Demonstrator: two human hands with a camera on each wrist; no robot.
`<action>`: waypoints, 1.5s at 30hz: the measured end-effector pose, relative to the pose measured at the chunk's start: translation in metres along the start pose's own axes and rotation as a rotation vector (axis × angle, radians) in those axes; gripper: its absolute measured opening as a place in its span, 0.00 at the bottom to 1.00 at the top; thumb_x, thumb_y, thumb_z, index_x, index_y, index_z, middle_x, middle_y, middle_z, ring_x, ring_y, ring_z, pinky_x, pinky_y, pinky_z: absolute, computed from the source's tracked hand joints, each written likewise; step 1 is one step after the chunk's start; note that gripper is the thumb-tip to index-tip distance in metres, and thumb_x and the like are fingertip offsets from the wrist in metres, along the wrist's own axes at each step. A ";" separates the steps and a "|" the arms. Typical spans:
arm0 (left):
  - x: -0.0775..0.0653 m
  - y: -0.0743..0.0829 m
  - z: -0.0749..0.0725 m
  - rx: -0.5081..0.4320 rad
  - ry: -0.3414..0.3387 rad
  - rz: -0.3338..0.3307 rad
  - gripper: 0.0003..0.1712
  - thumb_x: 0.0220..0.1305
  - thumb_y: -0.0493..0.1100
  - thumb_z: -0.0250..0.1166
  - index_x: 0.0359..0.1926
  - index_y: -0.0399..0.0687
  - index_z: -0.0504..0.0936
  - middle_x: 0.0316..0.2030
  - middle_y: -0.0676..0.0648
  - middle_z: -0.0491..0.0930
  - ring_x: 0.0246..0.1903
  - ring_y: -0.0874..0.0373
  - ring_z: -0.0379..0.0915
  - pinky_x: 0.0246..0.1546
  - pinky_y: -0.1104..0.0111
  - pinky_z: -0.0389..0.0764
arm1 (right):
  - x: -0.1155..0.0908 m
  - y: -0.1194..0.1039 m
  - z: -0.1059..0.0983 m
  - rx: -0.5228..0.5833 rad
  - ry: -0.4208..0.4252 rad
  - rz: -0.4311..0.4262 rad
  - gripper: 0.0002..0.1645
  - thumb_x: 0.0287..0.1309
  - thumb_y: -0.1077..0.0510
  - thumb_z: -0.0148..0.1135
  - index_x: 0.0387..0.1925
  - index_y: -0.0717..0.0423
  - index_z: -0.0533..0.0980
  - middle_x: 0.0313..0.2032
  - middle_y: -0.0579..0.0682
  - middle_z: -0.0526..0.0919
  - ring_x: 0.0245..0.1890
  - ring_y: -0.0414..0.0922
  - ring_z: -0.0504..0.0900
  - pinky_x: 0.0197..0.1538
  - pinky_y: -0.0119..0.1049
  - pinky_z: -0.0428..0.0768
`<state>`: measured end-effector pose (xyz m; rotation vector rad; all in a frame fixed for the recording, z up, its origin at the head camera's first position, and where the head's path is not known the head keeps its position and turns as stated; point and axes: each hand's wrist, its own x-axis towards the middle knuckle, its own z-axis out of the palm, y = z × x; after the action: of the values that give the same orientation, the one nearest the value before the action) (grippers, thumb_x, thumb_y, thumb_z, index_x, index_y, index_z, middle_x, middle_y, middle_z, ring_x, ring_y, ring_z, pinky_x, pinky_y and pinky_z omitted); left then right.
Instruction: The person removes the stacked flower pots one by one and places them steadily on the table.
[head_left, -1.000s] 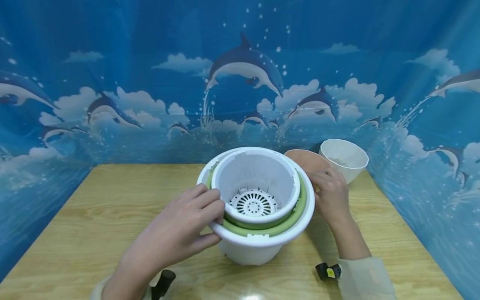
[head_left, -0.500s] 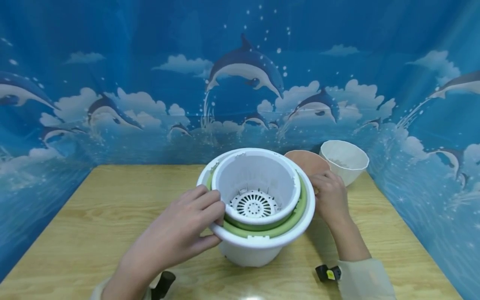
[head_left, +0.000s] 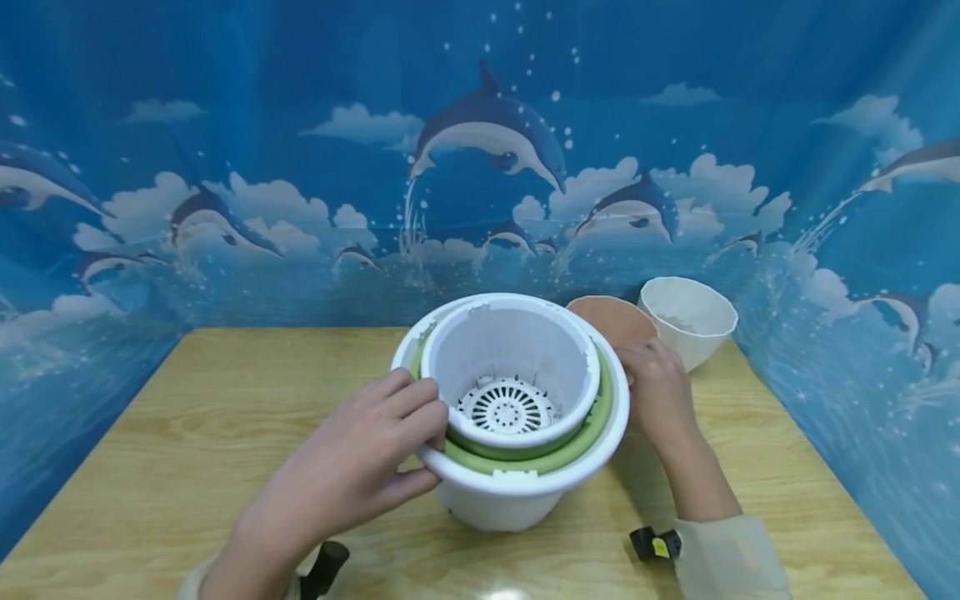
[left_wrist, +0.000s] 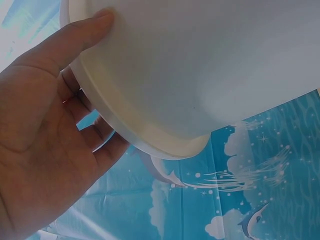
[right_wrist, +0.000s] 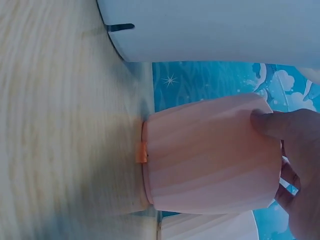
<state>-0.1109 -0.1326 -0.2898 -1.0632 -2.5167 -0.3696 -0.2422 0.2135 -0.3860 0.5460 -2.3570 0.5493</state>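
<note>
Three plastic flower pots are nested at the middle of the table in the head view: a large white pot point(head_left: 498, 508) outside, a green pot point(head_left: 551, 460) within it, and a white pot point(head_left: 517, 342) with a slotted bottom innermost. My left hand point(head_left: 371, 442) grips the near-left rim of the large pot. In the left wrist view its thumb point(left_wrist: 90, 32) lies on the outer wall and its fingers curl behind the rim. My right hand point(head_left: 663, 392) pinches the rim of an orange-pink flower pot point(right_wrist: 210, 155). This pot's base meets the table, with a small orange tab there.
A faceted white pot point(head_left: 693, 325) stands at the back right, beside the orange-pink one. The wooden table point(head_left: 225, 400) reaches back to a blue curtain point(head_left: 300, 192) printed with dolphins. Dark wrist cameras point(head_left: 656, 543) sit near both sleeves.
</note>
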 end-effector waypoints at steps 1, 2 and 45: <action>0.000 0.000 0.000 0.002 -0.001 -0.002 0.19 0.52 0.48 0.75 0.32 0.60 0.70 0.36 0.61 0.70 0.37 0.64 0.61 0.36 0.70 0.70 | 0.001 -0.001 0.000 0.003 0.003 -0.001 0.12 0.47 0.68 0.72 0.37 0.58 0.85 0.34 0.53 0.88 0.38 0.51 0.78 0.43 0.49 0.75; 0.000 0.000 -0.001 0.002 -0.001 -0.002 0.19 0.52 0.48 0.75 0.32 0.60 0.70 0.36 0.61 0.70 0.37 0.64 0.61 0.36 0.70 0.70 | 0.002 -0.001 0.000 0.004 0.010 0.000 0.13 0.47 0.67 0.72 0.38 0.58 0.85 0.35 0.54 0.88 0.39 0.52 0.78 0.44 0.49 0.75; 0.000 0.001 -0.001 0.014 -0.041 -0.014 0.17 0.54 0.51 0.75 0.35 0.60 0.73 0.38 0.61 0.71 0.38 0.63 0.62 0.38 0.69 0.71 | 0.000 -0.006 0.002 -0.029 0.090 0.199 0.09 0.53 0.64 0.71 0.38 0.58 0.84 0.38 0.55 0.86 0.45 0.55 0.76 0.46 0.52 0.78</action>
<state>-0.1101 -0.1327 -0.2891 -1.0592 -2.5602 -0.3365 -0.2402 0.2071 -0.3862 0.2695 -2.3427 0.6148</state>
